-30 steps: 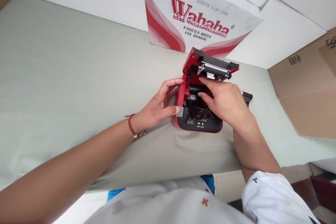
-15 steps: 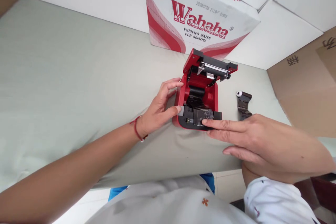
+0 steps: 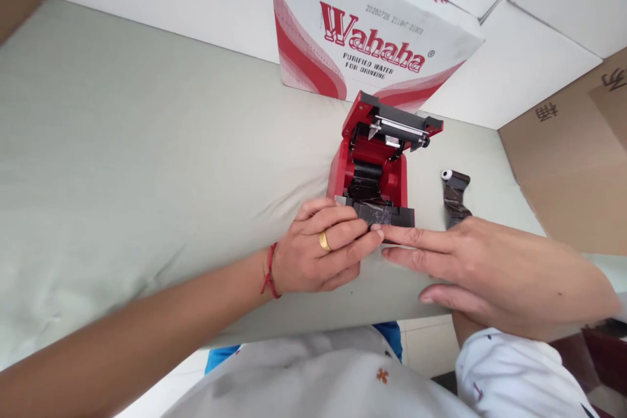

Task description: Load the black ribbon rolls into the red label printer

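A small red-and-black label printer (image 3: 337, 176) stands with its lid raised. In its bay lies a roll of black film (image 3: 367, 172); the film runs out over the black front edge. My left hand (image 3: 326, 245), with a gold ring and a red cord bracelet, is closed over the printer's front left part. Its fingers are pressed together at the film's free end; the thumb is hidden. From the right, my right hand (image 3: 460, 255) reaches in with index and middle fingers stretched out. The index fingertip rests on the film's end, touching or nearly touching my left fingertips.
A second black film roll (image 3: 458, 179) with a white core end, partly unrolled, lies right of the printer. Behind stands a white-and-red water carton (image 3: 372, 46) against white panels. A brown cardboard box (image 3: 573, 163) stands at the right on the grey-green cloth (image 3: 171, 144).
My left hand has left the printer's left side and come forward and right over its front, fingers now together at the film's end. My right hand has shifted slightly; the printer stays put.
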